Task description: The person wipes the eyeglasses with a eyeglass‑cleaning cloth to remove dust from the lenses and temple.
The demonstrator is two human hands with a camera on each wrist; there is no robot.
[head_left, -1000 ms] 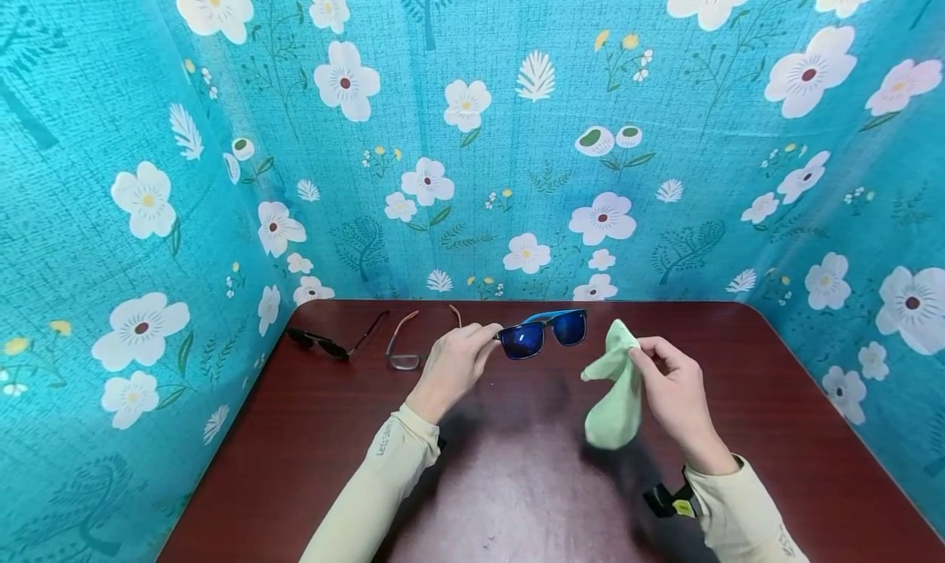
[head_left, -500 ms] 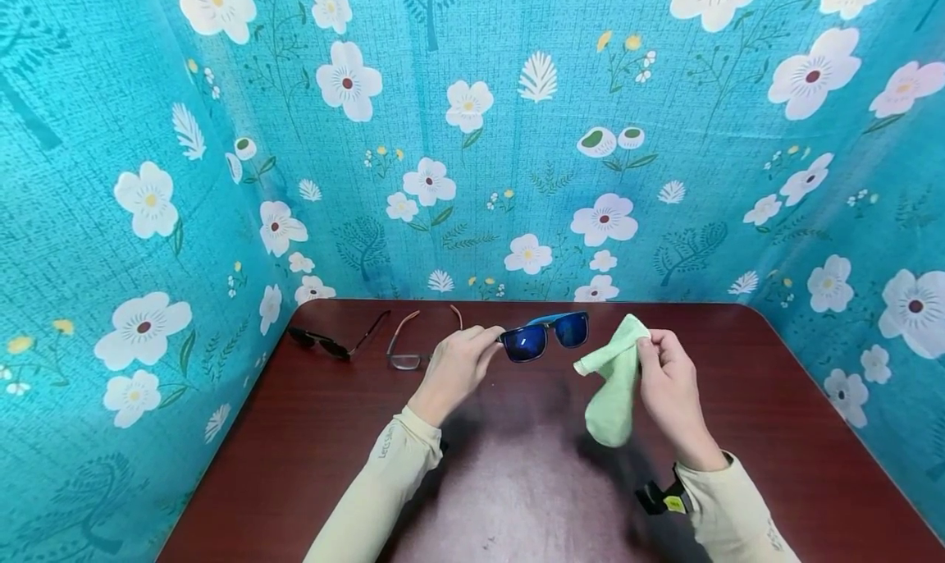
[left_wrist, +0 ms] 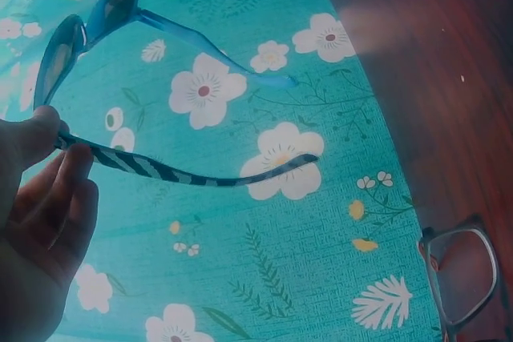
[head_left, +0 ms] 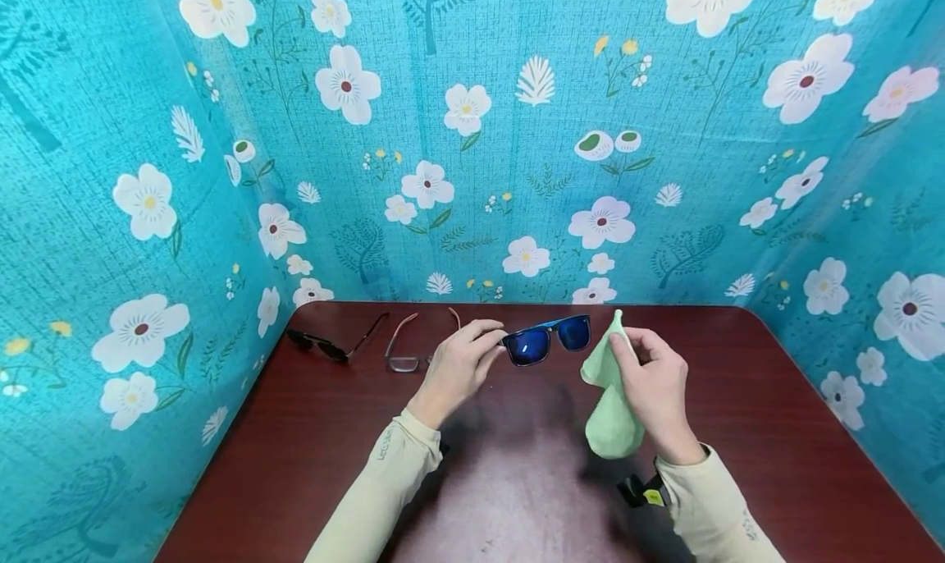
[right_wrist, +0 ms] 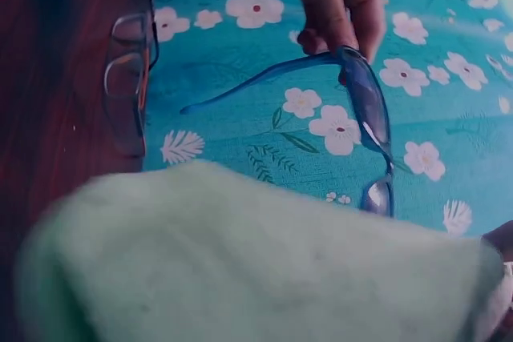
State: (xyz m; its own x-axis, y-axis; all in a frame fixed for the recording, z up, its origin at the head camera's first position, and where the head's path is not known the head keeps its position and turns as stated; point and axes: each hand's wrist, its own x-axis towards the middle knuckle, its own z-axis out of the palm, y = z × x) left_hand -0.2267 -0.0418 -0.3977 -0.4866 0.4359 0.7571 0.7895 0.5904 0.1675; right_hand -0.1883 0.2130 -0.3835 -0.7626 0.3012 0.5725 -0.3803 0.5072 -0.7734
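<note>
My left hand (head_left: 458, 366) pinches sunglasses (head_left: 528, 345) with blue mirrored lenses by the hinge at one end of the frame. In the left wrist view the temples of the sunglasses (left_wrist: 160, 171) are unfolded, one striped dark and pale, the other plain blue. A light green cloth (head_left: 614, 419) hangs from my right hand (head_left: 657, 382), pinched between thumb and fingers. Its upper edge is close to the right lens in the head view. The cloth (right_wrist: 264, 254) fills the lower part of the right wrist view and hides most of that hand.
Clear-lensed eyeglasses (head_left: 404, 364) rest on the dark red table (head_left: 487, 497) behind my left hand, temples pointing to the back. Dark sunglasses (head_left: 319, 344) lie farther left, near the table's corner. A blue floral curtain (head_left: 472, 202) stands around the back and sides.
My right hand has moved left with the green cloth, toward the sunglasses, and the cloth's folds have shifted. The sunglasses have dipped slightly in my left hand.
</note>
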